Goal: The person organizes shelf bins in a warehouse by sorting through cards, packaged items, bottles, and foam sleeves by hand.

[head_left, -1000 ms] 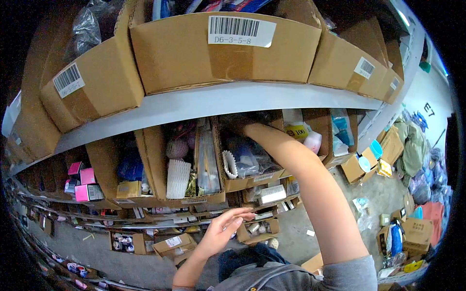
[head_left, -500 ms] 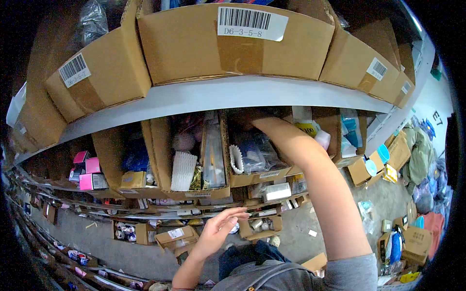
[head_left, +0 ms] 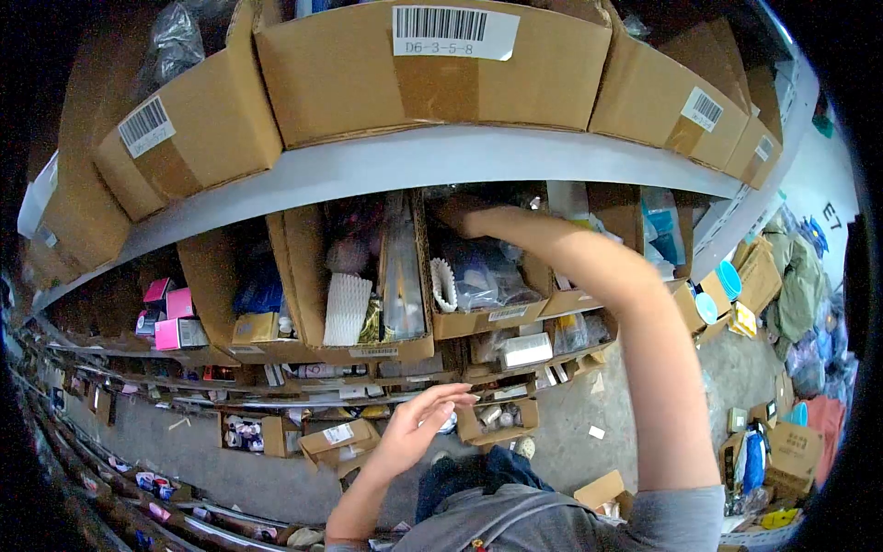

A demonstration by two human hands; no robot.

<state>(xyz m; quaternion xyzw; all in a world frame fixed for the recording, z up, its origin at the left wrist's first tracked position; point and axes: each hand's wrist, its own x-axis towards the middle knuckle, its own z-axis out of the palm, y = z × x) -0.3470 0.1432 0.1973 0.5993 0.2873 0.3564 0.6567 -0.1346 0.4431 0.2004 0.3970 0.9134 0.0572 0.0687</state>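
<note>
My right hand point(head_left: 452, 215) reaches deep into an open cardboard bin point(head_left: 492, 318) on the middle shelf; its fingers are lost in shadow. Clear plastic-wrapped items point(head_left: 487, 281) and a white ridged piece point(head_left: 443, 284) lie in that bin, below my wrist. My left hand point(head_left: 421, 425) hovers in front of the lower shelves, palm turned inward, fingers extended and nothing in it. In the bin to the left stand a white foam-net sleeve point(head_left: 348, 309) and long clear packets point(head_left: 403, 290).
Above, a white shelf edge point(head_left: 368, 170) carries cardboard bins, one labelled D6-3-5-8 point(head_left: 432, 78). Pink boxes point(head_left: 175, 317) sit at the left. Open cartons point(head_left: 338, 442) are below. Cartons, bagged goods and a green cloth point(head_left: 798, 276) lie on the floor at the right.
My right elbow has swung outward to the right and the forearm lies flatter, its hand still inside the bin. My left hand has barely moved. The view has shifted slightly.
</note>
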